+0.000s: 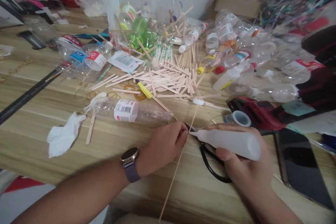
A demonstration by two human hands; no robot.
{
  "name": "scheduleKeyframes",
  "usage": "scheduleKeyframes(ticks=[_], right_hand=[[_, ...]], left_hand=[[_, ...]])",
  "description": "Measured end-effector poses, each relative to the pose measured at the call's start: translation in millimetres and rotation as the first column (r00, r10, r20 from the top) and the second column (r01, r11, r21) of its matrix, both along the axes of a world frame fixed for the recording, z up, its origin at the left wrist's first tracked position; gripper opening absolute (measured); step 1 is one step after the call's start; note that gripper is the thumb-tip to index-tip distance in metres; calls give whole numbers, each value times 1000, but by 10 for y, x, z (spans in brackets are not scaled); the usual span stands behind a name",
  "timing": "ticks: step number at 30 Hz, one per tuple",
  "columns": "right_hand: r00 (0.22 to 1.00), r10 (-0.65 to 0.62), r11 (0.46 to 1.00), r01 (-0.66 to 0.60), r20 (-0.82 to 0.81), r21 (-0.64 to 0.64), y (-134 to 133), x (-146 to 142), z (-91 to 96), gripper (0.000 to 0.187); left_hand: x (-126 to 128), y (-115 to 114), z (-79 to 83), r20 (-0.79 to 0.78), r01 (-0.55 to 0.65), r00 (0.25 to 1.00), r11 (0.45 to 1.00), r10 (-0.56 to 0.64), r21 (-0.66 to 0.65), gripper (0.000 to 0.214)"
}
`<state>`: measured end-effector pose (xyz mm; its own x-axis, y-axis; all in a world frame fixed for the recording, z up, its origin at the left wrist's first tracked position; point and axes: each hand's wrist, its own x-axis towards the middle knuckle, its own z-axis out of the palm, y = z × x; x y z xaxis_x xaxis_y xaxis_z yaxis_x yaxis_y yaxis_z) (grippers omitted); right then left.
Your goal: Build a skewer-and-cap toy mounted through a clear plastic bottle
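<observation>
Thin stick (172, 182) is running from seven o'clock toward one; left hand (164, 143) is pinching it, right hand (249, 172) is grasping white bottle (231, 142) pointing toward nine.

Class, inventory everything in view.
Squeeze bottle: one, whitish, foreground.
Long stick: one, tan, foreground.
Scissors: one, black-handled, foreground.
Cap: one, white, centre.
Lying bottle: one, clear, centre.
Pen-shaped object: one, yellow, centre.
Flat sticks: many, pale, centre.
Rubber bands: several, tan, centre.
Tissue: one, white, left.
Other bottles: many, mostly clear, back.
Phone: one, black, right.
Power tool: one, red-black, right.
Table: one, wood-toned, underneath.
Clutter: uncountable, mixed, elsewhere.
Watch: one, dark, left wrist.
Left grip: one, bare, centre.
Right grip: one, bare, right.
</observation>
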<state>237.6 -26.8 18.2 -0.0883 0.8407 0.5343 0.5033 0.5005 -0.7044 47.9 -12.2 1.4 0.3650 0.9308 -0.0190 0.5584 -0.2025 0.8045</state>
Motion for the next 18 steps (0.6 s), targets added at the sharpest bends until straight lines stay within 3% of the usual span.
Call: scheduleKeyframes(ticks=[18], right_hand=[[1000, -13, 997, 12, -6, -77, -32, 12, -32, 31]], left_hand=[[0, -5, -8, 3, -2, 1000, 1000, 2, -12, 21]])
